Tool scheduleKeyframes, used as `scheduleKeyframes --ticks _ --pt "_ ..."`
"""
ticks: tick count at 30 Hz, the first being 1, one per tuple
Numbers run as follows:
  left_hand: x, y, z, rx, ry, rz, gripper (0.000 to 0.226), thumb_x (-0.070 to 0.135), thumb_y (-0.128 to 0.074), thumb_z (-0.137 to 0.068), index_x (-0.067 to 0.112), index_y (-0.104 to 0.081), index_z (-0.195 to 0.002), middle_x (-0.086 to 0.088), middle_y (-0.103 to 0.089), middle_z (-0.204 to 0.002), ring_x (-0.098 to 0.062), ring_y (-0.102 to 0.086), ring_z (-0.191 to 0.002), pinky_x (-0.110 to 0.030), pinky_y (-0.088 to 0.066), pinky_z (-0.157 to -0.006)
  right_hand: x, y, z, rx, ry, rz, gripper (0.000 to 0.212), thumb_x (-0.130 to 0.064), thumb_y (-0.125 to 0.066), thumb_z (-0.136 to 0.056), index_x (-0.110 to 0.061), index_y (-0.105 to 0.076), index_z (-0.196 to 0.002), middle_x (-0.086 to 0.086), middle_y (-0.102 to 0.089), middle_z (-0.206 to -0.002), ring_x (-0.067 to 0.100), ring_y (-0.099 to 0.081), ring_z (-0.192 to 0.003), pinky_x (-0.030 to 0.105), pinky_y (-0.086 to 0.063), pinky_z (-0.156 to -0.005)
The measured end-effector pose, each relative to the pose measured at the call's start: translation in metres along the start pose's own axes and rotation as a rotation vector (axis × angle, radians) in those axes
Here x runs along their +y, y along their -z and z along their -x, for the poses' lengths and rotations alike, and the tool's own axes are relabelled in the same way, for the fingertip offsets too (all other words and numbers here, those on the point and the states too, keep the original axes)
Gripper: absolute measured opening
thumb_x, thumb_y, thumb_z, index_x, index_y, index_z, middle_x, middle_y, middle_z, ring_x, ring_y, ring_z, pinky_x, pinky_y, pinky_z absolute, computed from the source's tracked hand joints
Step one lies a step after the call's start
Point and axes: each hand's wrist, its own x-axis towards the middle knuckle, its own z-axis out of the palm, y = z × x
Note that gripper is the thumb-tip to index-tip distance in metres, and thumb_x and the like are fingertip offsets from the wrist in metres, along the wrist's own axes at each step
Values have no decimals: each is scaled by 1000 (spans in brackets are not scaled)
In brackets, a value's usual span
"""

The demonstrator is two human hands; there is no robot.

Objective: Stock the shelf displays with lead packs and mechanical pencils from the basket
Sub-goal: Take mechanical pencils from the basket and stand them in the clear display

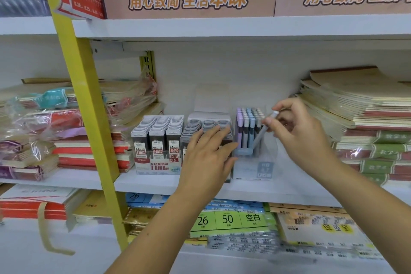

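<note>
Left arm: you're reaching it up and forward from the bottom centre, forearm bare.
Left hand [206, 155]: you're holding it palm down, fingers straight and close together, thumb sticking out to the right.
Right arm: you're bringing it in from the lower right corner, wrist angling left.
Right hand [300, 133]: you're curling the fingers, pinching a grey pencil [261, 135] between thumb and fingertips.
Hands: sitting near each other, not touching.

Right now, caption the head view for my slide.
Right hand pinches a mechanical pencil at the clear pencil display; left hand rests on the lead-pack display beside it.
</note>
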Motion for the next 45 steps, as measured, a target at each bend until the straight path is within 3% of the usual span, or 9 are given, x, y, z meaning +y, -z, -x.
scheduleKeyframes --ticks 5,15,18,22,28,34,37,41,45 --pt "-3 -2 1 11 -20 1 26 31 -77 -85 24 -77 -110 -3 -62 -138 -26 -58 -127 -41 -25 -112 1 -15 -1 -69 38 74 20 -26 -63 -93 -27 -47 -105 -7 -68 -77 12 -65 -71 42 -55 -66" --pt "-5 -3 2 15 -26 22 25 28 -76 -86 24 -77 -111 -3 -62 -139 -28 -58 -124 -42 -28 -111 7 -20 -13 -140 25 126 20 -32 -65 -89 -30 -47 -98 -18 -61 -77 -8 -59 -80 4 -43 -63" --pt "-6 -5 2 14 -28 32 26 28 -76 -86 24 -76 -112 -2 -62 -138 -27 -57 -125 -44 -32 -110 9 -25 -15 -154 91 261 21 -31 -70 -86 -25 -56 -100 -18 -55 -82 2 -57 -76 11 -39 -63" --pt "-8 -5 2 6 -33 40 27 29 -76 -86 23 -75 -113 -2 -61 -139 -27 -55 -125 -42 -28 -111 11 -32 -13 -155 126 424 25 -26 -72 -85 -20 -65 -109 -9 -43 -96 10 -44 -93 29 -39 -70" --pt "-3 8 0 0 -48 8 29 27 -76 -86 21 -75 -114 -7 -61 -139 -31 -51 -134 -51 -33 -114 7 -26 2 -143 76 315 42 -23 -63 -91 -25 -54 -132 -6 -47 -108 6 -41 -90 22 -34 -79" --pt "6 7 64 134 14 185 24 20 -66 -91 14 -72 -113 -6 -66 -123 -27 -58 -116 -40 -46 -99 4 -29 83 62 23 -71 25 -25 -55 -94 -40 -53 -114 -15 -59 -88 6 -55 -77 12 -41 -64" --pt "9 -14 145 -43 133 268 24 21 -62 -93 13 -71 -114 -5 -66 -117 -25 -58 -108 -36 -48 -92 19 -55 147 17 -105 -144 22 -16 -56 -95 -33 -56 -109 -12 -60 -82 4 -55 -69 13 -40 -59" --pt "5 -53 274 -452 477 383 27 21 -64 -95 17 -67 -122 -5 -60 -126 -25 -59 -111 -39 -52 -89 59 -104 252 -165 -376 -77 18 -16 -56 -96 -27 -58 -110 -15 -56 -72 0 -52 -62 13 -36 -53" --pt "-3 -90 380 -840 769 421 38 28 -64 -96 19 -60 -132 -6 -58 -132 -24 -60 -115 -32 -45 -95 105 -149 360 -441 -676 74 15 -22 -56 -96 -24 -60 -109 -14 -60 -84 7 -60 -75 26 -45 -68"
